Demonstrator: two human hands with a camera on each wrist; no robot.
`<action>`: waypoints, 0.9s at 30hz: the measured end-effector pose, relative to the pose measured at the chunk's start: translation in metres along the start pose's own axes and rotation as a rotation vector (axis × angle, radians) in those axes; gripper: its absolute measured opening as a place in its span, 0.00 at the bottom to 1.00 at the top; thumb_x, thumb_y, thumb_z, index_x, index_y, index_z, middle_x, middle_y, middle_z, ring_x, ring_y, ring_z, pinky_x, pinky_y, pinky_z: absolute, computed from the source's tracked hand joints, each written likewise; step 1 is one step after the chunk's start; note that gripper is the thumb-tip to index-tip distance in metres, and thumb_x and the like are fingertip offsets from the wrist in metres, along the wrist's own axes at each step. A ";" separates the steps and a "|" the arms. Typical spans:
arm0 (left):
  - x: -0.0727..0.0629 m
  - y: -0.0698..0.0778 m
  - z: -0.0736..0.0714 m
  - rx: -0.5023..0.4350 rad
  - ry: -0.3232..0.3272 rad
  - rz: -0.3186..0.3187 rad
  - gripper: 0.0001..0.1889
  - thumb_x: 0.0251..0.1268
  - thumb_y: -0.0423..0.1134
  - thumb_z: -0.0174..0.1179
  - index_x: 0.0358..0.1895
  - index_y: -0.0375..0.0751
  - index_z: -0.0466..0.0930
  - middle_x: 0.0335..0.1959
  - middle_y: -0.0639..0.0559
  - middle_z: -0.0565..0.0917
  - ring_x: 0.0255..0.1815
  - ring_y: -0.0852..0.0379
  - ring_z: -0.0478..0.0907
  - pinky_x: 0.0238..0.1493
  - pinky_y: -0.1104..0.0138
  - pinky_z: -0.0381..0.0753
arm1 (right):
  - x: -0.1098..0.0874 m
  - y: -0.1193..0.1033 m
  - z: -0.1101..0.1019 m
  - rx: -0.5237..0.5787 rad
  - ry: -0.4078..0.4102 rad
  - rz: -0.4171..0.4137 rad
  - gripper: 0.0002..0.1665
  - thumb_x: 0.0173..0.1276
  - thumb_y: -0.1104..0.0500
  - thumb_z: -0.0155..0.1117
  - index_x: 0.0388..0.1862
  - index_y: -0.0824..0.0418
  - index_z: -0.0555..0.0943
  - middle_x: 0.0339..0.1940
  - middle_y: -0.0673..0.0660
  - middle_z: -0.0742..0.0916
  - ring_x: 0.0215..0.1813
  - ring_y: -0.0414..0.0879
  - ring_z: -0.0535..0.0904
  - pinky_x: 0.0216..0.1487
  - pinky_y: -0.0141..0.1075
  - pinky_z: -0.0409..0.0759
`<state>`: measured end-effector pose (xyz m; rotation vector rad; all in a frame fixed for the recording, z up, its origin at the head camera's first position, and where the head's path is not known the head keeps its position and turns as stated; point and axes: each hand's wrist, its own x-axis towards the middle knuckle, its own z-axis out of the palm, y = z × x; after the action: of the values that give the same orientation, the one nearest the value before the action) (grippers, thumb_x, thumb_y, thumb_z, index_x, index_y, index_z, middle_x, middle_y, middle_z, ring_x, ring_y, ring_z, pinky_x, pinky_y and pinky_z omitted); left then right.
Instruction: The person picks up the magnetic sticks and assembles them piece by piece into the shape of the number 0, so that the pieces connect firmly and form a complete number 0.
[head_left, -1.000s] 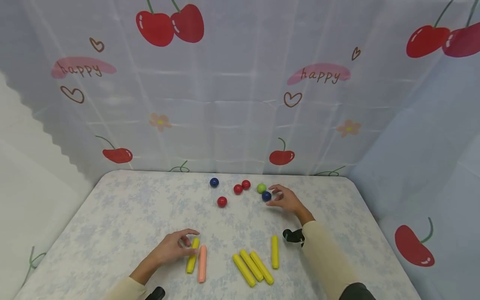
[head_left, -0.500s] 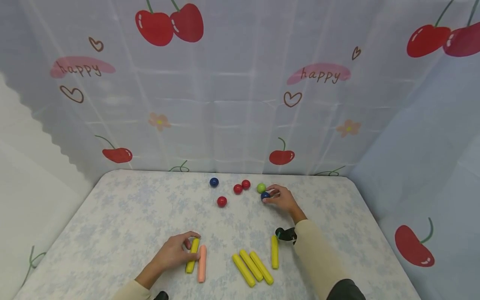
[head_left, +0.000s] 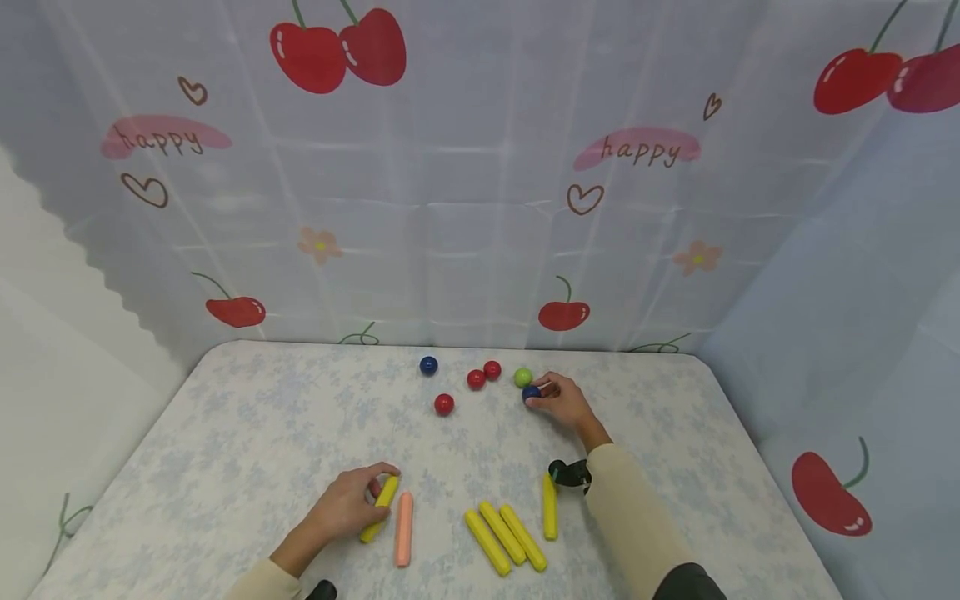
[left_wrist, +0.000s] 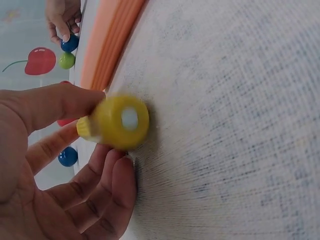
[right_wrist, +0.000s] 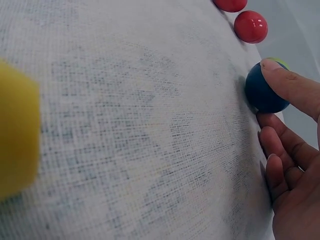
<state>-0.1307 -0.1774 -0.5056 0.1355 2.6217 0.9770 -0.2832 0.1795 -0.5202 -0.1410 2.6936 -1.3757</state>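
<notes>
My left hand (head_left: 347,504) pinches a yellow stick (head_left: 386,493) between thumb and fingers, at the left of the table. In the left wrist view the yellow stick (left_wrist: 134,107) points its round end, with a white centre, at the camera, close over the cloth. A salmon-pink stick (head_left: 404,533) lies just right of that hand. At the back, my right hand (head_left: 567,403) holds a dark blue ball (head_left: 530,394) with the thumb on its near side. In the right wrist view, the thumb presses on the blue ball (right_wrist: 262,92). A green ball (head_left: 522,377) sits right behind it.
Three red balls, one at the front (head_left: 444,405), and another blue ball (head_left: 428,365) lie left of the right hand. Three yellow sticks (head_left: 501,536) lie side by side front centre, and one more yellow stick (head_left: 550,512) lies near the right forearm. A cherry-print curtain (head_left: 465,233) hangs behind the table.
My right hand has moved left and closed its fingers about the blue ball. My left hand has taken hold of the yellow stick, whose near end has swung left, away from the pink one.
</notes>
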 end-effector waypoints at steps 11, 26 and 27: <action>0.001 0.001 -0.007 0.041 0.027 0.013 0.22 0.49 0.27 0.67 0.51 0.41 0.80 0.32 0.54 0.79 0.26 0.59 0.71 0.28 0.65 0.73 | -0.001 0.001 0.002 0.009 0.010 0.011 0.15 0.61 0.61 0.71 0.45 0.63 0.80 0.45 0.62 0.82 0.47 0.54 0.77 0.51 0.50 0.75; 0.029 0.013 -0.029 0.159 -0.015 0.256 0.19 0.59 0.25 0.61 0.55 0.42 0.80 0.41 0.46 0.83 0.39 0.53 0.77 0.42 0.55 0.77 | -0.001 0.002 0.002 0.016 0.017 0.029 0.14 0.61 0.60 0.71 0.44 0.61 0.80 0.46 0.61 0.82 0.47 0.53 0.76 0.50 0.49 0.75; 0.033 0.016 -0.028 0.165 -0.024 0.262 0.19 0.59 0.25 0.60 0.54 0.41 0.81 0.41 0.47 0.83 0.39 0.53 0.77 0.43 0.55 0.77 | -0.001 0.002 0.002 0.016 0.019 0.027 0.13 0.61 0.60 0.71 0.44 0.61 0.80 0.46 0.61 0.82 0.46 0.53 0.76 0.49 0.48 0.75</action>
<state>-0.1721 -0.1760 -0.4849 0.5388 2.7063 0.8283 -0.2821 0.1793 -0.5235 -0.0897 2.6885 -1.3979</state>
